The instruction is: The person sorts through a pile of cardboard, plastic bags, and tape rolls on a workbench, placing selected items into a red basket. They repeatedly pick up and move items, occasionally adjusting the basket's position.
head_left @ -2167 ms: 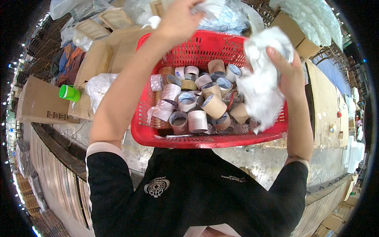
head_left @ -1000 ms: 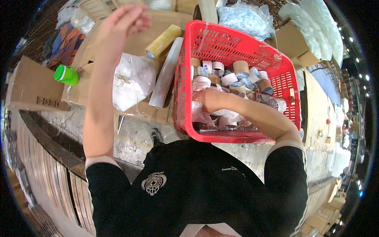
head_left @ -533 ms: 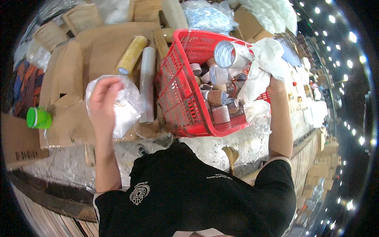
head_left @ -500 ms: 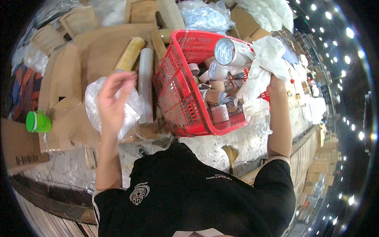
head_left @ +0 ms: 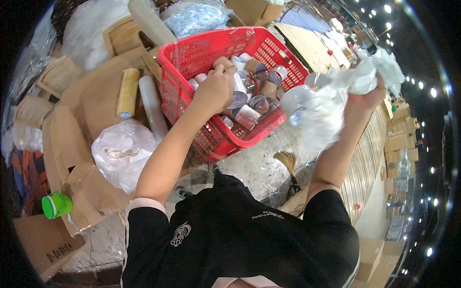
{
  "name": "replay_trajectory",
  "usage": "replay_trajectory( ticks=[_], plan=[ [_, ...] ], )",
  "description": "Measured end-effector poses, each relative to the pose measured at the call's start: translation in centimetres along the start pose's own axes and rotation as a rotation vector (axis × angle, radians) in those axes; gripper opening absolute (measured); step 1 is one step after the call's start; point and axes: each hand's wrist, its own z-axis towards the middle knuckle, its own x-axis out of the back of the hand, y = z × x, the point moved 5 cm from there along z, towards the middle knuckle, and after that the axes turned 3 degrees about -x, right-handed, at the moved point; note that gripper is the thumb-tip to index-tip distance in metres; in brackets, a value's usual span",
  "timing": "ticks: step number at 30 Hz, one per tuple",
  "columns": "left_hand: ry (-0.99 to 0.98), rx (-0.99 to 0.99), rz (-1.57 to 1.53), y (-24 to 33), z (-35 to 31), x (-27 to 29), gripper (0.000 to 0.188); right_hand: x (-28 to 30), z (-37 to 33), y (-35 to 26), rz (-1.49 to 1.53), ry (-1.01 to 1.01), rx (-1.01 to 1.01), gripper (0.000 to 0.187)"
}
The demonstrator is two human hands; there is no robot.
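My left hand (head_left: 214, 92) reaches over the near left side of a red plastic basket (head_left: 192, 53). Its fingers are curled at the top of a white tape roll (head_left: 238, 86) among the loose rolls inside; the fingertips are partly hidden. To the right of the basket, my right hand (head_left: 366, 96) is raised and closed on crumpled translucent plastic sheeting (head_left: 331, 113), which hangs blurred by motion. A wide pale roll (head_left: 294, 99) shows at the sheeting's left edge, over the basket rim; whether it is wrapped in it I cannot tell.
Left of the basket, a yellow roll (head_left: 127, 93), a clear film roll (head_left: 151, 103) and a white plastic bag (head_left: 120, 153) lie on cardboard (head_left: 91, 115). A green bucket (head_left: 56, 205) stands further left. A straw broom (head_left: 287, 163) is below the basket.
My left hand has moved right, from above the white bag into the basket. My right hand has swung the sheeting outward to the right, and the wide roll has left its place over the basket.
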Motion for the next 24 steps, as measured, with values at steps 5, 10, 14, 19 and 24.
replay_trajectory(
  ticks=[5, 10, 14, 19, 24],
  plan=[
    [-0.141, -0.318, -0.268, 4.1, 2.5, -1.9, 0.115, 4.1, 4.5, -0.2, -0.428, 0.061, 0.176, 0.037],
    [0.164, -0.479, -0.279, 10.0, 7.7, -1.9, 0.086, 1.3, 3.1, 9.1, 0.194, -0.099, -0.322, 0.037],
    [-0.215, -0.419, 0.181, 12.7, 11.1, -5.5, 0.041, 2.0, 5.9, 11.6, 0.263, -0.011, -0.213, 0.03],
    [0.182, -0.073, -0.028, 14.6, 12.4, -5.3, 0.038, 7.8, 13.9, 13.1, -0.093, 0.241, 0.04, 0.021],
    [0.144, 0.143, 0.366, 16.7, 13.7, -6.2, 0.039, 5.2, 16.7, 17.8, -0.885, 0.23, 0.713, 0.036]
  ],
)
